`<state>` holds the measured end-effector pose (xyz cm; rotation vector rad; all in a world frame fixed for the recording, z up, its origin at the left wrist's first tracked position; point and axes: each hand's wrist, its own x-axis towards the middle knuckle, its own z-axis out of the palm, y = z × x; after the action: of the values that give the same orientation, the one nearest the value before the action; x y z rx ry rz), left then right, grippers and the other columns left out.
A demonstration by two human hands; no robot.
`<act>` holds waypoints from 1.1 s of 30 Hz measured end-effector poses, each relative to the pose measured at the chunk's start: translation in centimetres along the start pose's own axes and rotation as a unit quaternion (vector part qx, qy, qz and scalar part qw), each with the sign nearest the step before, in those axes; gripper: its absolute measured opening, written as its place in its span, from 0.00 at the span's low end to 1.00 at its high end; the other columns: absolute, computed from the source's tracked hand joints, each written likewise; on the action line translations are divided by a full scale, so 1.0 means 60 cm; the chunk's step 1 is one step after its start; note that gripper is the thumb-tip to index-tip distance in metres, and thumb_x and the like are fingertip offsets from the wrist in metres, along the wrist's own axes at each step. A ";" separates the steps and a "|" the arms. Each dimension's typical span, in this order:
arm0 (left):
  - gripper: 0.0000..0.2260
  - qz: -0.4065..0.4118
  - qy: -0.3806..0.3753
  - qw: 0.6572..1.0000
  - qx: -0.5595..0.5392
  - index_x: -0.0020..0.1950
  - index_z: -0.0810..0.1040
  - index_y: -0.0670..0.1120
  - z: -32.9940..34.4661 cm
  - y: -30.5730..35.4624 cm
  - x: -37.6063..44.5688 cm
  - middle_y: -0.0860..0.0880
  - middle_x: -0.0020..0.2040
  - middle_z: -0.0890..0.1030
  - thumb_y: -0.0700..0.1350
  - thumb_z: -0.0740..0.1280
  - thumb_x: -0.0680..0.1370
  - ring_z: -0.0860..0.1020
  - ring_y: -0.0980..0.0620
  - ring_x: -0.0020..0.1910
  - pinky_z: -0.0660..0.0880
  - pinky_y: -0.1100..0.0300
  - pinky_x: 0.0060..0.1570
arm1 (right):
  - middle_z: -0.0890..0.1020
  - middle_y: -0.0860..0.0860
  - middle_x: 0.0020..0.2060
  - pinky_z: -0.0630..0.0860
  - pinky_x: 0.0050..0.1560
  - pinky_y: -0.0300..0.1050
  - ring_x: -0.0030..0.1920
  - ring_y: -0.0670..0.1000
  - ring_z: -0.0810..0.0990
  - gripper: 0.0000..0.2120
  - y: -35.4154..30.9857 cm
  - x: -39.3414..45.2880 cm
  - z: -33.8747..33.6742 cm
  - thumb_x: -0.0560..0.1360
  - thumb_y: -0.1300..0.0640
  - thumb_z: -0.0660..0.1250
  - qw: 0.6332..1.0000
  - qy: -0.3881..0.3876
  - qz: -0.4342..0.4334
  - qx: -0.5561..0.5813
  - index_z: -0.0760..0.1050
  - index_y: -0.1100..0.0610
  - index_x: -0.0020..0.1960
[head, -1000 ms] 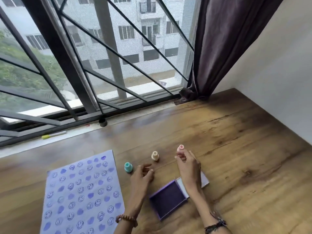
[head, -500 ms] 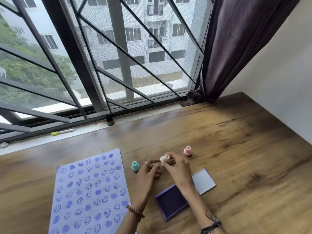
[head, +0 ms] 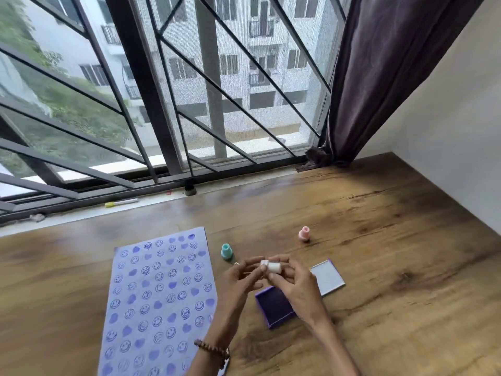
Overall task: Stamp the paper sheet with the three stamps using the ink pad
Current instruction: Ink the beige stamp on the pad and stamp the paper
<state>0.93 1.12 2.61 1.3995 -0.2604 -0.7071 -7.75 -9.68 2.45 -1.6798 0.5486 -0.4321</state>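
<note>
A cream stamp (head: pixel 272 266) lies sideways in the air between both hands, above the table. My right hand (head: pixel 294 287) grips its body and my left hand (head: pixel 240 278) pinches its small end. The teal stamp (head: pixel 226 251) stands upright beside the paper sheet (head: pixel 160 302), which is covered with purple smiley and heart prints. The pink stamp (head: pixel 304 234) stands farther back to the right. The open purple ink pad (head: pixel 273 305) sits under my right hand, its lid (head: pixel 329 276) flat beside it.
The wooden table (head: pixel 393 267) runs to a white wall on the right. A barred window sits behind, with a dark curtain (head: pixel 379 77) at its right end. A yellow-capped marker (head: pixel 120 203) and a small black object (head: pixel 189 190) lie on the sill.
My right hand set the pink stamp down, moved left and picked the cream stamp off the table. Both hands now hold it raised between them. The camera view shifted left.
</note>
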 end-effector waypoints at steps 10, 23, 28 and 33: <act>0.14 -0.025 -0.048 0.995 -0.079 0.44 0.82 0.44 -0.010 0.008 -0.025 0.52 0.37 0.85 0.50 0.71 0.63 0.81 0.59 0.39 0.77 0.71 0.39 | 0.82 0.45 0.41 0.73 0.42 0.33 0.43 0.43 0.80 0.05 -0.014 -0.037 0.017 0.72 0.48 0.64 0.997 0.025 -0.062 -0.041 0.74 0.46 0.47; 0.11 0.105 0.072 0.948 0.292 0.39 0.77 0.50 -0.055 -0.034 -0.030 0.54 0.36 0.79 0.35 0.74 0.66 0.77 0.58 0.35 0.70 0.76 0.36 | 0.73 0.51 0.27 0.70 0.21 0.35 0.22 0.43 0.72 0.12 -0.026 -0.058 0.018 0.79 0.55 0.57 0.884 0.109 0.224 0.396 0.75 0.57 0.41; 0.10 0.128 0.040 0.915 0.380 0.47 0.78 0.48 -0.066 -0.055 -0.037 0.53 0.43 0.75 0.36 0.71 0.70 0.75 0.60 0.39 0.70 0.71 0.41 | 0.77 0.52 0.27 0.77 0.26 0.35 0.27 0.47 0.76 0.13 -0.027 -0.076 0.001 0.78 0.59 0.57 0.820 0.074 0.267 0.501 0.76 0.61 0.39; 0.10 0.132 0.023 0.918 0.373 0.49 0.78 0.50 -0.063 -0.059 -0.045 0.53 0.46 0.76 0.38 0.69 0.71 0.75 0.61 0.42 0.71 0.67 0.42 | 0.83 0.50 0.27 0.78 0.30 0.34 0.30 0.46 0.79 0.10 -0.017 -0.082 -0.008 0.77 0.63 0.57 0.826 0.089 0.255 0.495 0.76 0.60 0.43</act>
<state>-0.08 5.75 -0.86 2.0483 -0.7227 -0.3474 -11.93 -7.12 3.61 -0.4583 0.7134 -0.3744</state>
